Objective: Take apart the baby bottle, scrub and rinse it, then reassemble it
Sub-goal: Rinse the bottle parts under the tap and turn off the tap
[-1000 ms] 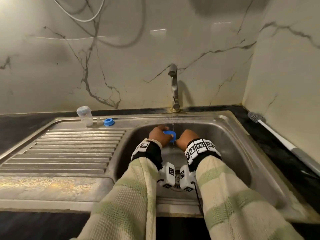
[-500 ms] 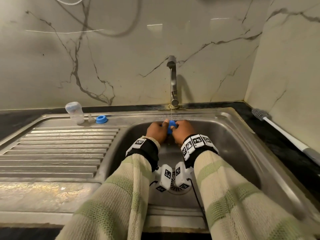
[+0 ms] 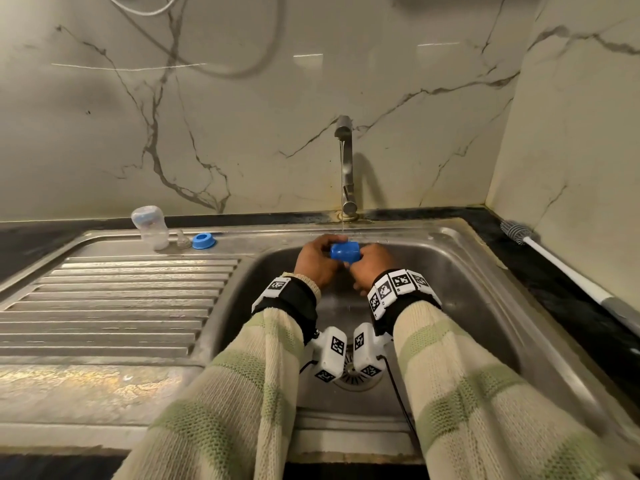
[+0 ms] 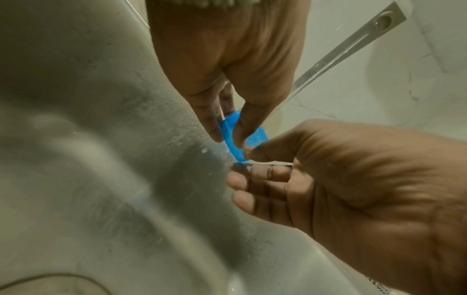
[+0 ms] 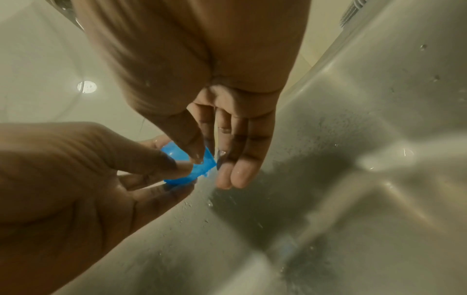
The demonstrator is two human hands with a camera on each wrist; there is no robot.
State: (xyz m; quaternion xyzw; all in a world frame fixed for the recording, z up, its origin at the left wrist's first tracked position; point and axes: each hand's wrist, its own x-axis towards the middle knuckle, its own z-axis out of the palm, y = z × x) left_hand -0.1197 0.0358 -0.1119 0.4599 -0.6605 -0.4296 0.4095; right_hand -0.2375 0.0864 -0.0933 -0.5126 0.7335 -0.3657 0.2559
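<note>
Both hands, the left hand (image 3: pixel 317 259) and the right hand (image 3: pixel 372 268), pinch a blue cap (image 3: pixel 344 252) under the tap (image 3: pixel 346 168). A steel sink (image 3: pixel 485 306) sits in a dark tabletop (image 3: pixel 554 282) below marble-veined walls (image 3: pixel 207 133).

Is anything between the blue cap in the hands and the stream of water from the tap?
Nothing visible. Both the left hand and right hand hold the blue cap right under the tap, and the thin stream lands on it.

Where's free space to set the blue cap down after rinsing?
Free: the ribbed drainboard, from the sink edge leftward, and its flat front strip. Crowded: the back ledge, where bottle, nipple and blue ring stand together. The right counter holds the brush.
</note>
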